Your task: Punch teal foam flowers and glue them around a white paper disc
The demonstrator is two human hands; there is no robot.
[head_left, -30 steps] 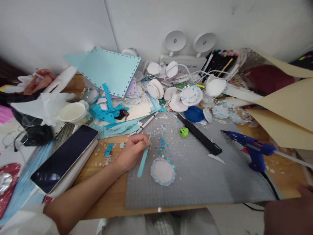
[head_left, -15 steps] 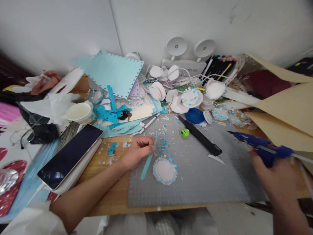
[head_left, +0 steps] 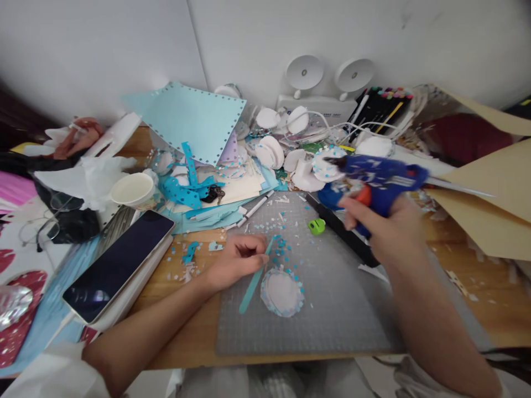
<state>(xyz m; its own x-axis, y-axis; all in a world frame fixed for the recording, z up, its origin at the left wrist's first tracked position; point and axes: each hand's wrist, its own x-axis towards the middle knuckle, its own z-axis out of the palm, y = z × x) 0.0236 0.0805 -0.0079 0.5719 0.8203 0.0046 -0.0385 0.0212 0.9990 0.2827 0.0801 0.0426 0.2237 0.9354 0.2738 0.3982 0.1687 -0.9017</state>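
My left hand point(head_left: 244, 258) is closed in a pinch on a narrow teal stick point(head_left: 251, 292) that slants down over the cutting mat's left part. Just right of it lies a white paper disc point(head_left: 282, 292) edged with small blue and white pieces. Loose blue confetti point(head_left: 282, 246) is scattered above the disc. My right hand point(head_left: 392, 226), raised over the mat's right side, is wrapped round the handle of a blue glue gun point(head_left: 381, 172). Its orange trigger shows by my fingers, and its dark nozzle points left, in front of the pile of discs.
A grey cutting mat point(head_left: 332, 326) carries a black utility knife point(head_left: 344, 235) and a small green tool point(head_left: 316, 226). At left are a phone point(head_left: 120, 265) and a paper cup point(head_left: 133, 190). Decorated discs point(head_left: 269, 152) and a twin-headed lamp point(head_left: 305, 73) fill the back; tan paper point(head_left: 493, 202) juts in at right.
My right hand has lifted the glue gun and brought it left, from the mat's right edge to above the utility knife. My left hand has barely moved and still pinches the stick.
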